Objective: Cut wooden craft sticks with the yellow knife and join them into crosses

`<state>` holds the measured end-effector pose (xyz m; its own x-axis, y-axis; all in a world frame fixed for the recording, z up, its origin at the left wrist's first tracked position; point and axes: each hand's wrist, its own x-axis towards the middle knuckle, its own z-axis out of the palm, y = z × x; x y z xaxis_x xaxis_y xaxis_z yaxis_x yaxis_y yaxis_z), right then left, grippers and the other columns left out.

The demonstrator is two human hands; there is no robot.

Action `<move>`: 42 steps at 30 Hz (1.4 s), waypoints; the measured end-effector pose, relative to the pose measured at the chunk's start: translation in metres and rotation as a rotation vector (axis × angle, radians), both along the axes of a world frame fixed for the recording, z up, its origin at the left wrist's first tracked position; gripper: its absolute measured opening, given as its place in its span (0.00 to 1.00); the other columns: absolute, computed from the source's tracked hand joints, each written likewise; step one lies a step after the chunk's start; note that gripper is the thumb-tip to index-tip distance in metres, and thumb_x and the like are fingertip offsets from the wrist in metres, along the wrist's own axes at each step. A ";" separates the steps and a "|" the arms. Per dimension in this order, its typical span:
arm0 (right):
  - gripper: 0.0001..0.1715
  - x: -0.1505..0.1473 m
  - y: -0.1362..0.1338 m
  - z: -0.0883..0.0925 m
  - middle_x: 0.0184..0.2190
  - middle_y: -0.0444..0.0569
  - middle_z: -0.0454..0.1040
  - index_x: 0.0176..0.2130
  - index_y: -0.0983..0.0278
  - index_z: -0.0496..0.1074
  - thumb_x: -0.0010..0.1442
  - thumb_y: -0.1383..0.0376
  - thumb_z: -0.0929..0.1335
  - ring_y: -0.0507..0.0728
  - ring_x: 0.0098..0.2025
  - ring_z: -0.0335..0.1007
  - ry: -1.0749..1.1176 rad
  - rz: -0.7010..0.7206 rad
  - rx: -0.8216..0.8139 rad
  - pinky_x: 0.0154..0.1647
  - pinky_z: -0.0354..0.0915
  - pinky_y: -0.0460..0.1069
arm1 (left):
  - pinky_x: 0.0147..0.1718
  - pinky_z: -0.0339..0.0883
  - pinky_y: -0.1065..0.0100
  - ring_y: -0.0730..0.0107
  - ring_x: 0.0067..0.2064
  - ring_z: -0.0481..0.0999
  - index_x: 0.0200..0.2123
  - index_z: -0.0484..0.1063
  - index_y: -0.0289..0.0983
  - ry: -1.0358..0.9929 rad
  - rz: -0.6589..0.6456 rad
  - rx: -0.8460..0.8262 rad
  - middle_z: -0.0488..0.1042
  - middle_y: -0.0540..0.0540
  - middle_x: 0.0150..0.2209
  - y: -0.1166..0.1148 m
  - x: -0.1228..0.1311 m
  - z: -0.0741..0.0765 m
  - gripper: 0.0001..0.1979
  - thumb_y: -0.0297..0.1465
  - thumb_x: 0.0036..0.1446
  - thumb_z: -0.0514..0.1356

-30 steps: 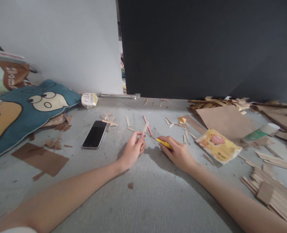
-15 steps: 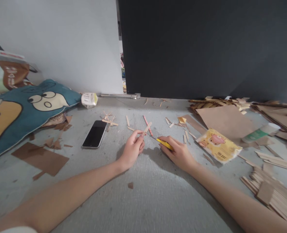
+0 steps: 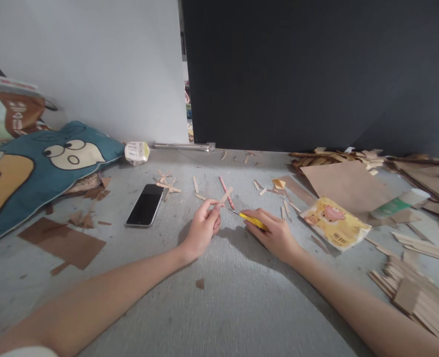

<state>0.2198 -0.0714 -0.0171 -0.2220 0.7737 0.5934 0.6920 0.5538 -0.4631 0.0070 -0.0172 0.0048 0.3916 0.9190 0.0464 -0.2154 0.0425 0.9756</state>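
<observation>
Between its fingertips my left hand pinches a pale wooden craft stick, which slants up to the right. My right hand is closed around the yellow handle of a utility knife. Its thin metal blade points left, toward the stick, with a small gap between them. On the table just beyond the fingers lies a pink-and-white patterned pen or stick, partly hidden behind the craft stick. Short cut stick pieces and a star-like cluster of crossed sticks rest farther left.
A phone, brown cardboard and a blue cartoon pillow are on the left. To the right lie a yellow tissue pack, a green-and-white glue tube and a stick pile. A dark panel stands behind.
The knife's blade tip has shifted very slightly to the right, away from the craft stick. Both hands otherwise keep their places and holds.
</observation>
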 end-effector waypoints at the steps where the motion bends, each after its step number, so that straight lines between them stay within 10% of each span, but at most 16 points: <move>1: 0.14 0.000 -0.001 0.000 0.38 0.47 0.78 0.56 0.57 0.73 0.75 0.60 0.63 0.53 0.33 0.76 -0.019 0.010 0.005 0.34 0.71 0.46 | 0.18 0.41 0.73 0.78 0.18 0.50 0.40 0.67 0.40 -0.003 0.001 -0.003 0.55 0.60 0.19 0.000 0.000 0.000 0.22 0.52 0.60 0.64; 42: 0.20 -0.001 -0.006 0.015 0.40 0.51 0.76 0.58 0.60 0.71 0.78 0.58 0.58 0.54 0.33 0.76 -0.113 -0.022 -0.064 0.34 0.72 0.47 | 0.20 0.42 0.73 0.77 0.20 0.51 0.43 0.68 0.39 -0.013 -0.187 -0.010 0.56 0.59 0.21 -0.001 -0.001 -0.002 0.21 0.50 0.62 0.62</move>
<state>0.2190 -0.0777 -0.0021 -0.2673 0.8147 0.5146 0.7531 0.5097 -0.4160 0.0057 -0.0187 0.0026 0.5553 0.8305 0.0441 -0.2158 0.0926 0.9720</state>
